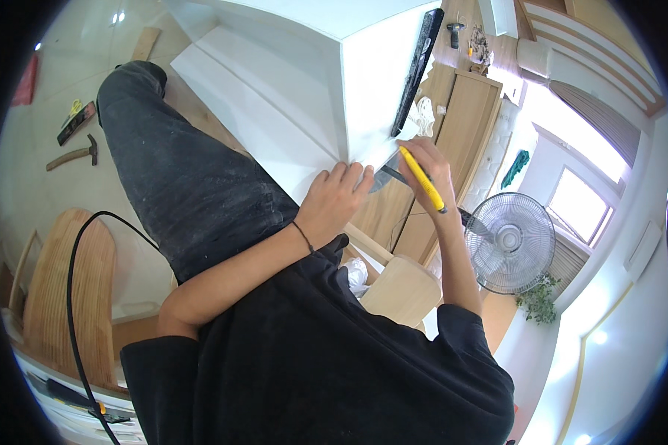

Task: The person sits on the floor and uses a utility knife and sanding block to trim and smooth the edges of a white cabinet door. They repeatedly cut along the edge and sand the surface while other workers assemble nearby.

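A white box-like cabinet (289, 81) stands in front of me, its panels meeting at a corner near my hands. My left hand (332, 199) holds the cabinet's near edge at that corner, fingers bent on the white surface. Gripped in my right hand (428, 172) is a slim yellow marker-like tool (423, 180) with a dark end; its exact kind is unclear. A dark flat strip (393, 173) shows beneath that hand, mostly hidden. Along the cabinet's right side runs a long black bar (417, 74), just beyond my right hand.
A hammer (74, 153) lies on the left floor by a dark box (76, 124). A wooden board (70, 289) and black cable (72, 297) are at lower left. On the right are a fan (508, 239), a wooden cabinet (467, 133) and a chair (401, 293).
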Action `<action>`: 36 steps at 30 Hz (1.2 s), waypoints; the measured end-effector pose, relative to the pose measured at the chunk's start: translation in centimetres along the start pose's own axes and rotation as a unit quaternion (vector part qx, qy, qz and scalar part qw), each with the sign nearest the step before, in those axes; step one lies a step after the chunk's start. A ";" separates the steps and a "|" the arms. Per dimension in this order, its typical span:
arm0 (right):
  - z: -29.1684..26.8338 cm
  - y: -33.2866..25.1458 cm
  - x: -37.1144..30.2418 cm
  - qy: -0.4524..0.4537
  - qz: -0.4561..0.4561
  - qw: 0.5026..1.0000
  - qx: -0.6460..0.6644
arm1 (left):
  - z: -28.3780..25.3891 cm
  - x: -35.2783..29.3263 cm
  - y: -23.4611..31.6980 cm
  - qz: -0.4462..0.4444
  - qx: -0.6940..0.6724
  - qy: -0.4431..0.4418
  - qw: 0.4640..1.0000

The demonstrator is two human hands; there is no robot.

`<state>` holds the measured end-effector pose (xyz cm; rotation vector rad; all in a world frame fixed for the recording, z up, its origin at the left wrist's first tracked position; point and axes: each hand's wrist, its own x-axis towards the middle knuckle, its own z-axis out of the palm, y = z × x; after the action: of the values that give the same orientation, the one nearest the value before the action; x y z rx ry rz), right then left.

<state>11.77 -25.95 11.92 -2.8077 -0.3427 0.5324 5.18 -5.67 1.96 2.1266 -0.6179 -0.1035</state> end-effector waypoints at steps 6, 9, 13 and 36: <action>0.6 -2.2 -1.2 -0.034 -0.010 0.996 0.078 | 0.1 0.0 0.0 0.000 -0.004 -0.002 1.000; 0.1 -0.9 -0.8 0.059 0.039 0.996 0.060 | 0.1 -0.1 0.0 0.000 0.006 0.000 1.000; -0.5 1.9 0.0 0.110 0.068 0.991 0.040 | -0.1 0.0 0.0 0.011 0.033 -0.001 0.999; 2.3 2.7 -0.8 0.160 0.009 0.985 0.059 | 0.4 -0.2 0.2 -0.005 0.009 0.001 1.000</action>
<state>10.62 -28.20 9.31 -2.7215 -0.2108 0.0953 4.87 -5.97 1.84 2.1469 -0.6090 -0.1022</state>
